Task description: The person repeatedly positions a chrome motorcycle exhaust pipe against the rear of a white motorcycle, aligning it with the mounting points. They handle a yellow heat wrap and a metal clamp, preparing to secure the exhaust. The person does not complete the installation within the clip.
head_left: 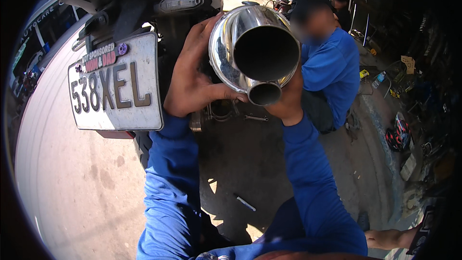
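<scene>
Two sets of characters face me at nine o'clock: dark raised ones on a white license plate [115, 91], and lettering on a sticker [99, 58] at its top (a purple bolt [122, 48] sits beside it). Toward twelve, the left hand [189, 77] grips a chrome muffler [230, 38], fingers up its side, thumb underneath. The right hand [288, 98] clasps its four-o'clock side, fingers mostly hidden. I see the muffler held between both hands, openings toward me.

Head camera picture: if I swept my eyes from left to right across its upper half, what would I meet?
White license plate, wearer's left hand, chrome muffler, seated person in blue, plastic bottle, red-and-black object.
</scene>
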`<state>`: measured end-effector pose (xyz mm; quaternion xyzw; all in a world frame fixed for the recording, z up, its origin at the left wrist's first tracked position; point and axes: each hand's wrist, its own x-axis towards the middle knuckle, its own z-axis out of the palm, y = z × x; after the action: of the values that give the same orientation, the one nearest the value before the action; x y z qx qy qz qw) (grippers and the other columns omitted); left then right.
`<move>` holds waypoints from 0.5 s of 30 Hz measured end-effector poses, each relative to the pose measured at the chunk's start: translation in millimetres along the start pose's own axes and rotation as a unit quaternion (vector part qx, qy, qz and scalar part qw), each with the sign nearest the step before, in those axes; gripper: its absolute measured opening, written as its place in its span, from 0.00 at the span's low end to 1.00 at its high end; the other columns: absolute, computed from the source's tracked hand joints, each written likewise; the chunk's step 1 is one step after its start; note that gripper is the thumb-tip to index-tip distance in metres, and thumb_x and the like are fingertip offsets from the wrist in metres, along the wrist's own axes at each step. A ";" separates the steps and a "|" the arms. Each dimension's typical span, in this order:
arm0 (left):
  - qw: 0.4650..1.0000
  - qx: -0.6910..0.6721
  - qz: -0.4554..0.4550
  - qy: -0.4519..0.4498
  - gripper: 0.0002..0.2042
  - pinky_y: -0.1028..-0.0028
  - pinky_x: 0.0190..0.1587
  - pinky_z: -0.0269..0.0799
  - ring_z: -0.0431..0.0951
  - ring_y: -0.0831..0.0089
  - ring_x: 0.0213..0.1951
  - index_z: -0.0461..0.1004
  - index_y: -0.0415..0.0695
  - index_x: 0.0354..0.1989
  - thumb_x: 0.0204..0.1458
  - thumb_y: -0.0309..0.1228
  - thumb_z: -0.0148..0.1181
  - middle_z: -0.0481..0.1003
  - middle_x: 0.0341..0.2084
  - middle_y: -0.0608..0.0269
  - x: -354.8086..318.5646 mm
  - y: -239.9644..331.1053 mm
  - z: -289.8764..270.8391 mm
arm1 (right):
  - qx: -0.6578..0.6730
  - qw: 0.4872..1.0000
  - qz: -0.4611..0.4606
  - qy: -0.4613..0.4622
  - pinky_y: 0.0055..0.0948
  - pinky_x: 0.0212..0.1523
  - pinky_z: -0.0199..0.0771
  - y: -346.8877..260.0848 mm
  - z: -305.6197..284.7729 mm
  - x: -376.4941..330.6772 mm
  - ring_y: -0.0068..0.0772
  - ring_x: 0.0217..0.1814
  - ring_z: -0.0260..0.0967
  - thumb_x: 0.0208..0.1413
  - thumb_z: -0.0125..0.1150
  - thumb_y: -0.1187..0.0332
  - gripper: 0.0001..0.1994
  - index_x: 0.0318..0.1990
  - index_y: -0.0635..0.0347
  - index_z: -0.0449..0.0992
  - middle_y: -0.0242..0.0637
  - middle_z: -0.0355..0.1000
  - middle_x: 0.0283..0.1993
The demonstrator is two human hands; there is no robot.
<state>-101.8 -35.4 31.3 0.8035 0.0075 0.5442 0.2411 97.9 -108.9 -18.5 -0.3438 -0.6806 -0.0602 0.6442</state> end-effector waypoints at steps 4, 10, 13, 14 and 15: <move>1.000 0.019 0.020 -0.005 0.62 0.58 0.70 0.60 0.66 0.52 0.68 0.61 0.33 0.70 0.22 0.48 0.87 0.66 0.65 0.44 0.3 -2.0 -2.2 | 0.005 1.000 -0.003 0.004 0.44 0.72 0.61 1.1 0.8 -1.3 0.49 0.73 0.64 0.41 0.85 0.62 0.60 0.77 0.68 0.46 0.53 0.64 0.71; 1.000 0.003 0.016 0.001 0.63 0.59 0.70 0.60 0.65 0.53 0.68 0.61 0.33 0.71 0.21 0.47 0.87 0.66 0.65 0.44 -0.4 -3.5 -0.9 | -0.012 1.000 -0.023 0.004 0.43 0.71 0.62 0.6 0.5 1.2 0.49 0.73 0.64 0.41 0.85 0.63 0.60 0.77 0.67 0.46 0.53 0.63 0.72; 1.000 -0.019 0.000 0.005 0.63 0.59 0.70 0.59 0.65 0.53 0.68 0.61 0.34 0.71 0.21 0.47 0.88 0.66 0.65 0.45 -1.3 -2.3 0.1 | -0.014 1.000 -0.025 0.003 0.43 0.71 0.62 1.6 0.0 0.4 0.49 0.73 0.64 0.41 0.85 0.63 0.60 0.77 0.67 0.46 0.53 0.63 0.72; 1.000 -0.028 -0.003 0.006 0.62 0.59 0.70 0.59 0.65 0.53 0.68 0.61 0.34 0.71 0.21 0.46 0.88 0.66 0.65 0.45 -1.3 -1.9 0.2 | -0.013 1.000 -0.021 0.004 0.43 0.71 0.62 2.1 0.0 0.1 0.49 0.73 0.64 0.41 0.85 0.63 0.60 0.77 0.67 0.46 0.53 0.63 0.72; 1.000 -0.025 0.000 0.007 0.62 0.59 0.70 0.59 0.66 0.53 0.68 0.61 0.34 0.71 0.21 0.46 0.88 0.66 0.65 0.45 -1.1 -1.5 0.4 | -0.012 1.000 -0.022 0.003 0.43 0.71 0.62 2.4 0.0 -0.1 0.49 0.73 0.64 0.41 0.85 0.63 0.60 0.77 0.67 0.46 0.53 0.63 0.71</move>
<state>-101.6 -34.5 29.6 0.7934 -0.0041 0.5498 0.2611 99.2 -107.2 -19.4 -0.3360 -0.6851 -0.0836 0.6409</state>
